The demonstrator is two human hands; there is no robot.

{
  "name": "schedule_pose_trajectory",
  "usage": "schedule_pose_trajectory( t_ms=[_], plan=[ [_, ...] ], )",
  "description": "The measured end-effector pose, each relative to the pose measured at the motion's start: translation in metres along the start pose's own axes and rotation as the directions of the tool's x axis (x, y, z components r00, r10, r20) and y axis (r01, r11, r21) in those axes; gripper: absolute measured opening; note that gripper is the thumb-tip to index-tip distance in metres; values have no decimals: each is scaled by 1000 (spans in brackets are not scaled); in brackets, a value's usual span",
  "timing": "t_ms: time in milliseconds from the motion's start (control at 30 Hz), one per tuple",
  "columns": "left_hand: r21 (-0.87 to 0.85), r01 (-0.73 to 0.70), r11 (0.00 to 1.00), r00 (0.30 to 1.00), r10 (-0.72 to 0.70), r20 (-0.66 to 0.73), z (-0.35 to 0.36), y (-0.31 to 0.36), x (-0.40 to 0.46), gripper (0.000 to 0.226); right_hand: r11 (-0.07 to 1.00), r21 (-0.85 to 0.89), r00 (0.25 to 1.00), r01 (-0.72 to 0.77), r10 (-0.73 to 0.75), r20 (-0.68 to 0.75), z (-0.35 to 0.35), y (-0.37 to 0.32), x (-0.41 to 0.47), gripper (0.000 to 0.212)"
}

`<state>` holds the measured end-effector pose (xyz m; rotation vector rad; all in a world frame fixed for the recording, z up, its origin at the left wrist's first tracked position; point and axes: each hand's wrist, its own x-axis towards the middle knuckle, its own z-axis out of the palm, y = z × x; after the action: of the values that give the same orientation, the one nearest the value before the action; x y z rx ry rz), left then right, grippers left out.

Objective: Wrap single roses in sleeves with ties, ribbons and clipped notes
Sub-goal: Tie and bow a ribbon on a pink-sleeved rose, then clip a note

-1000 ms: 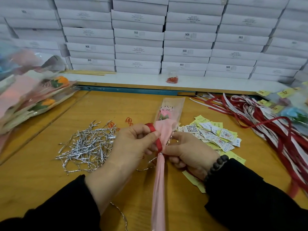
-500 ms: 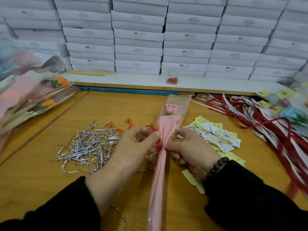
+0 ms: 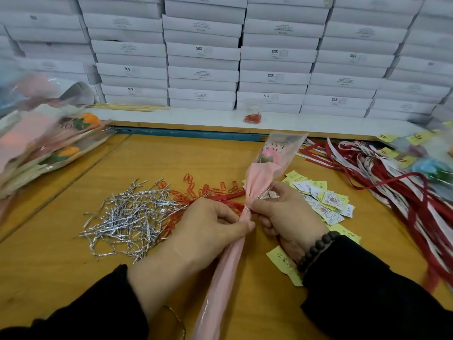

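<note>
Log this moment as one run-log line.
step: ribbon at tied neck | left hand: holds sleeved rose | right hand: pinches sleeve neck | red ribbon: trails left

The red ribbon [image 3: 221, 198], looped over the left thumb a second ago, is now drawn out flat toward 9 o'clock from the silver tie [image 3: 246, 209] at the sleeve's neck, across the red paper clips [image 3: 196, 186]. The left hand [image 3: 210, 229] is lowered from beside the neck to just beneath it, where the gathered pink sleeve [image 3: 263, 177] is now gripped between thumb and fingers. The right hand [image 3: 286, 214] is shifted slightly toward 12 o'clock and the neck is pinched by it at the tie. The top of the sleeve is tilted further toward 1 o'clock than before, so that the notes [image 3: 326, 200] beside it are less covered.
</note>
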<state>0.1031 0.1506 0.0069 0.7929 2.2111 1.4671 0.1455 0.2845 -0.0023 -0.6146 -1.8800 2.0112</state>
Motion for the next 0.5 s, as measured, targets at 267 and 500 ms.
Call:
schedule_pose_trajectory(
  t_ms=[267, 500],
  plan=[
    [-382, 179, 907, 981, -135, 139, -2, -3, 1, 29, 998, 47, 998, 36, -38, 46, 0, 0, 1, 21],
    [-360, -12, 933, 985, -51, -165, -1, -4, 7, 20, 998, 48, 990, 41, -47, 131, 3, 1, -2, 20]
  ],
)
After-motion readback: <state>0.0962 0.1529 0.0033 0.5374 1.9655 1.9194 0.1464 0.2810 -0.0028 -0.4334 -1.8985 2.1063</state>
